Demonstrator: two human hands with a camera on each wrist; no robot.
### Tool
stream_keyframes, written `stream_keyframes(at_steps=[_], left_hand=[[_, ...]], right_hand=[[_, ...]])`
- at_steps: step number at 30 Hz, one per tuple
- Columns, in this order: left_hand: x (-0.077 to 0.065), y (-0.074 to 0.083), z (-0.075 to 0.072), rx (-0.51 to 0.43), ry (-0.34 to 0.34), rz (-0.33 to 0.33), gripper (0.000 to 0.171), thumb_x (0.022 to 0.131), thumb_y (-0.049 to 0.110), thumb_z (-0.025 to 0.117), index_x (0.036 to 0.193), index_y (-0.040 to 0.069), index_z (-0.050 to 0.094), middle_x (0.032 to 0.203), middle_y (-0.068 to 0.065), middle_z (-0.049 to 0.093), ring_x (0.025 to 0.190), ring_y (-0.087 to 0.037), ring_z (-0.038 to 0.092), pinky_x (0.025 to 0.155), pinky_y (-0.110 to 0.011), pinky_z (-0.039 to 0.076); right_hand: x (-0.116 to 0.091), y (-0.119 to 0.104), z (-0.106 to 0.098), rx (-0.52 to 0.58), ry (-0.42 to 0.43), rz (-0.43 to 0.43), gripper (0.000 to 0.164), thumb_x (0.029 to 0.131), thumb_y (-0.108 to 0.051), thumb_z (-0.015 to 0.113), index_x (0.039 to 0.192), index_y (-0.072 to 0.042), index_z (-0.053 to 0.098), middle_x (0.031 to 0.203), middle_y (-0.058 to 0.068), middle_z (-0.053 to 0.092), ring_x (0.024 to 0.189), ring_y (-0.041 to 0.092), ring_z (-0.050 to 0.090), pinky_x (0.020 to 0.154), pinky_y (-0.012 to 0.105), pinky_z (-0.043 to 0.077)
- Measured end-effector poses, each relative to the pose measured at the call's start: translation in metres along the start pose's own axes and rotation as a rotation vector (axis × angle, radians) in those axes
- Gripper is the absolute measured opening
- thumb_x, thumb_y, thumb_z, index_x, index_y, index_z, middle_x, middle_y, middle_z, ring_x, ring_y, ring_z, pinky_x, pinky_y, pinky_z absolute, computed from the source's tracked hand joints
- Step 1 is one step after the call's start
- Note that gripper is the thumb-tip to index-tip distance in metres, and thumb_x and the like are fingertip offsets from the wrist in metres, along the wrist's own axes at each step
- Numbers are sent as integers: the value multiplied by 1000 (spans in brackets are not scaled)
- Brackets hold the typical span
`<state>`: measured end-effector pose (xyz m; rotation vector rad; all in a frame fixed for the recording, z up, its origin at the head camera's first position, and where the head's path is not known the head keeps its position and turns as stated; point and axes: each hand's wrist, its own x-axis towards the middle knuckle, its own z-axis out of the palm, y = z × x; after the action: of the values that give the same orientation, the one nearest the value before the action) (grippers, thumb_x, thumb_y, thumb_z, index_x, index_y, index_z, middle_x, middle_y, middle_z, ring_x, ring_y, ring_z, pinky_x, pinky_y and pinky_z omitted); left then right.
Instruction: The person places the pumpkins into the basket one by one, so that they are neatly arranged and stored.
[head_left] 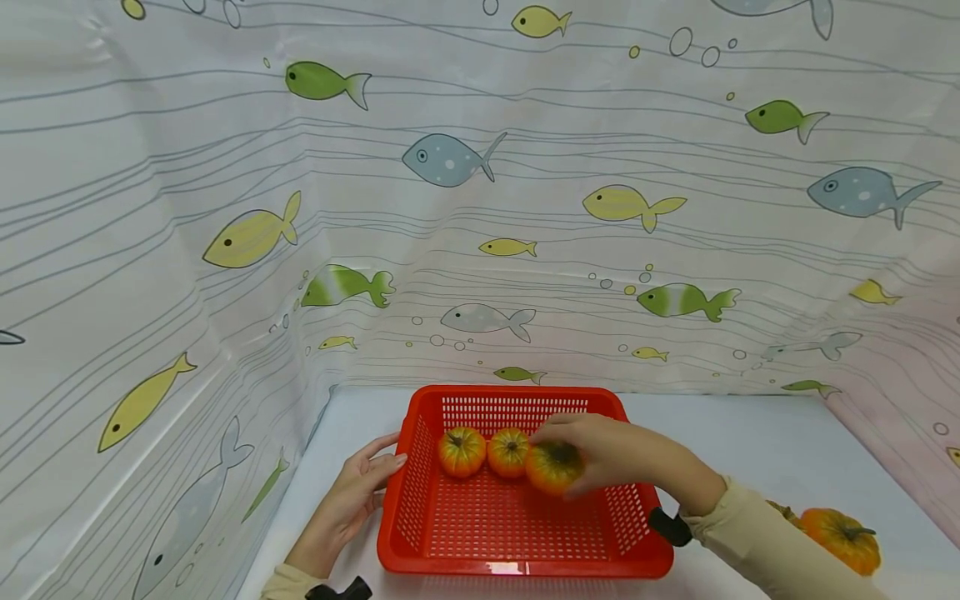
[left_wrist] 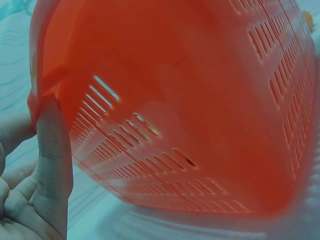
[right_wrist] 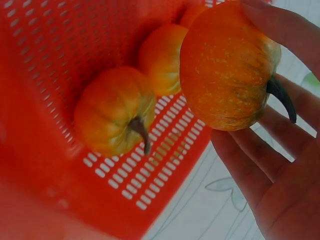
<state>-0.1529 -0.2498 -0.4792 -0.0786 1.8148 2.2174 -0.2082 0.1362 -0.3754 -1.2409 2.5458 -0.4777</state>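
A red plastic basket with slotted walls stands in front of me. My left hand holds its left rim, the thumb at the lip and the other fingers bent outside the wall. Inside, my right hand grips a small orange pumpkin from above, its dark stem toward the palm. Two more pumpkins sit along the basket's back part: one on the left and one in the middle, beside the held one. A further bit of orange shows behind them in the right wrist view.
On the white table, right of the basket, lies an orange pumpkin with another partly hidden behind the right sleeve. A white curtain printed with fish encloses the back and sides.
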Motion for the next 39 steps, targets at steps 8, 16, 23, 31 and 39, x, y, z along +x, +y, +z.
stream_keyframes(at_steps=[8, 16, 23, 31, 39], left_hand=[[0, 0, -1, 2, 0, 0, 69, 105, 17, 60, 161, 2, 24, 105, 6, 75, 89, -7, 75, 74, -24, 63], [1, -2, -2, 3, -11, 9, 68, 105, 17, 59, 161, 2, 23, 105, 6, 75, 89, -7, 74, 73, -23, 63], [2, -2, -2, 3, -14, 13, 68, 105, 18, 59, 161, 3, 23, 105, 7, 75, 89, -7, 74, 73, -23, 63], [2, -3, -3, 7, -19, 14, 68, 105, 18, 59, 161, 2, 23, 107, 5, 75, 90, -7, 74, 73, -23, 63], [3, -3, -2, 6, -7, 8, 68, 105, 19, 60, 161, 3, 24, 106, 6, 75, 90, -7, 75, 74, -24, 63]], right_hand=[[18, -10, 8, -42, -22, -19, 69, 81, -31, 88, 143, -18, 59, 144, -4, 62, 133, 17, 57, 112, 40, 51], [35, -19, 18, -54, -63, -67, 63, 81, -30, 89, 138, -20, 64, 141, -6, 63, 130, 13, 59, 111, 34, 52], [50, -27, 27, -79, -80, -113, 61, 82, -32, 89, 137, -23, 65, 139, -5, 62, 123, 11, 61, 106, 30, 54], [65, -38, 38, -133, -101, -126, 63, 81, -35, 89, 138, -29, 63, 142, -4, 61, 127, 13, 59, 103, 29, 55], [83, -43, 50, -209, -109, -197, 65, 79, -36, 90, 137, -22, 65, 134, -4, 65, 117, 10, 63, 102, 25, 52]])
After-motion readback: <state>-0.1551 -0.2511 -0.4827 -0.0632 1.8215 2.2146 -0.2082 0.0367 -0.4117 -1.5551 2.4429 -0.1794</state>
